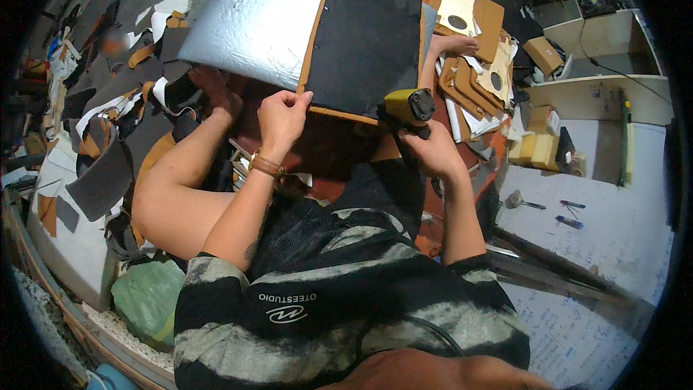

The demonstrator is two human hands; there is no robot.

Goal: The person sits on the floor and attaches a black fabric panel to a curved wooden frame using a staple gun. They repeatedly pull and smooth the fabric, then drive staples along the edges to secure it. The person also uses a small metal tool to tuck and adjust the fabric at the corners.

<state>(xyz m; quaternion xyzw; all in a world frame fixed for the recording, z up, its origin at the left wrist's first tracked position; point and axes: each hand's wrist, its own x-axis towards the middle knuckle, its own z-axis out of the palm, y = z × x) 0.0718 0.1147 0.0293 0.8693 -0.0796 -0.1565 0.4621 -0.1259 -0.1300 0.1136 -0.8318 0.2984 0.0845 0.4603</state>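
In front of us, between our two bare feet (456, 45), lies the black panel (368, 36), bordered by a brown edge (317, 25). Our left hand (283, 121) is nearly closed, thumb and fingertips pinched together at the panel's lower left corner. Our right hand (432, 150) curls around the handle of a yellow-and-black power tool (408, 107), whose head sits over the lower right edge; we cannot tell whether it touches. A silver foil sheet (260, 14) spreads along the panel's left side. Just beyond our right foot we see a pile of brown cut pieces (469, 90). Farther left, dark fabric scraps (108, 108) lie heaped with white and brown strips, and a green bag (150, 300) rests nearer to us. On our far right, yellow blocks (538, 150) and a few pens (570, 222) lie on a pale, written-on surface (613, 245).
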